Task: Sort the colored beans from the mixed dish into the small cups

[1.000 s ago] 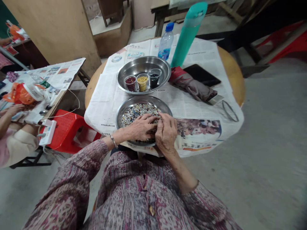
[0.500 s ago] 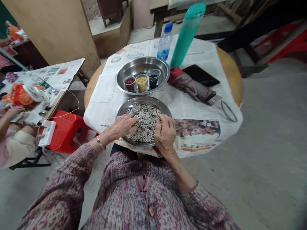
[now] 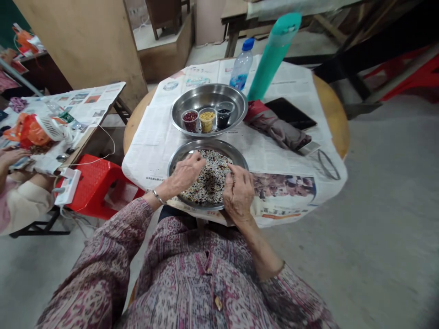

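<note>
Close to my body stands a round steel plate [image 3: 237, 154] with a layer of mixed white, yellow, dark red and black grains or beans [image 3: 214, 176] in it. My left hand [image 3: 188, 172], a bracelet on its wrist, is over the plate's left side with fingers bent and drawn together. At the right rim is my right hand [image 3: 239, 191], curled, thumb beside the forefinger. Whatever the fingertips pinch is too small to make out. Behind the plate, a steel basin [image 3: 206, 93] holds clear cups of dark red beans [image 3: 190, 121], yellow grains [image 3: 207, 121] and black beans [image 3: 223, 119].
Newspaper [image 3: 147, 137] covers the round table. Behind the basin are a water bottle [image 3: 241, 66] and a tall green bottle [image 3: 272, 57]. A folded umbrella [image 3: 277, 128], a black tablet-like item [image 3: 291, 113] lie right. Leftward are a red stool [image 3: 92, 192] and a person's hand [image 3: 13, 157].
My left hand has lifted slightly and moved up and right over the grains. My right hand stays at the rim. The whole view has shifted a little.
</note>
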Demonstrator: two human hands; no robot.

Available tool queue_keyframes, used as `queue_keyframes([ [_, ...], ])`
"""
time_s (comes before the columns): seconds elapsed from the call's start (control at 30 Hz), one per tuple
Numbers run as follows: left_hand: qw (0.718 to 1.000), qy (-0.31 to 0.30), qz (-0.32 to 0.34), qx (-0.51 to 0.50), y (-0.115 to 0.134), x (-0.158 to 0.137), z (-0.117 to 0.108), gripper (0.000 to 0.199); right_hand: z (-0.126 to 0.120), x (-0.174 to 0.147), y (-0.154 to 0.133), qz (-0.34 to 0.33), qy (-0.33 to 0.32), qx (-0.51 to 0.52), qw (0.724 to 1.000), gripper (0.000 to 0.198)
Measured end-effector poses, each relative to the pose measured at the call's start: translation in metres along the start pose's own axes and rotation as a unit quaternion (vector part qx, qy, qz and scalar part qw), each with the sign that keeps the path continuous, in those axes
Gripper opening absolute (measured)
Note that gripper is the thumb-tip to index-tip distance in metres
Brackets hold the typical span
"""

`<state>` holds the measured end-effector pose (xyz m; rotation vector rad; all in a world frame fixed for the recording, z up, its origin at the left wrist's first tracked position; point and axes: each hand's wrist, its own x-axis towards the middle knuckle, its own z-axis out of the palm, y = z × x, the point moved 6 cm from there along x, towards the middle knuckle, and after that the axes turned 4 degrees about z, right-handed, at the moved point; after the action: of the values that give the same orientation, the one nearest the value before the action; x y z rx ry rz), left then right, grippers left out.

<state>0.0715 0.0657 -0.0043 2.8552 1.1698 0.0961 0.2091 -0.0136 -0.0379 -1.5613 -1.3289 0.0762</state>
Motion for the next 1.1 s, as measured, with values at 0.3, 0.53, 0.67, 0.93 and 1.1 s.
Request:
queue_keyframes([
  [0.3, 0.994, -0.077, -0.041, -0.059, -0.010, -0.037, 0.016, 0.059, 0.001, 0.000, 0.000, 0.005, -0.009, 0.004, 1.000, 0.035],
  [0.53, 0.981, -0.055, 0.054, -0.178, 0.038, -0.013, 0.020, 0.020, 0.000, 0.000, 0.001, 0.000, -0.001, 0.005, 1.000, 0.035],
  [0.67, 0.983, -0.026, 0.115, -0.143, 0.044, 0.014, 0.017, 0.023, -0.001, 0.000, 0.000, 0.001, 0.002, 0.010, 1.000, 0.036],
  [0.93, 0.990, -0.080, 0.067, -0.099, 0.010, 0.007, 0.015, 0.024, 0.000, 0.000, 0.000, -0.010, 0.001, 0.005, 1.000, 0.035],
  [1.1, 0.977, -0.101, 0.107, -0.153, 0.016, -0.022, 0.009, 0.025, -0.001, 0.000, 0.000, -0.005, -0.001, 0.007, 1.000, 0.035],
])
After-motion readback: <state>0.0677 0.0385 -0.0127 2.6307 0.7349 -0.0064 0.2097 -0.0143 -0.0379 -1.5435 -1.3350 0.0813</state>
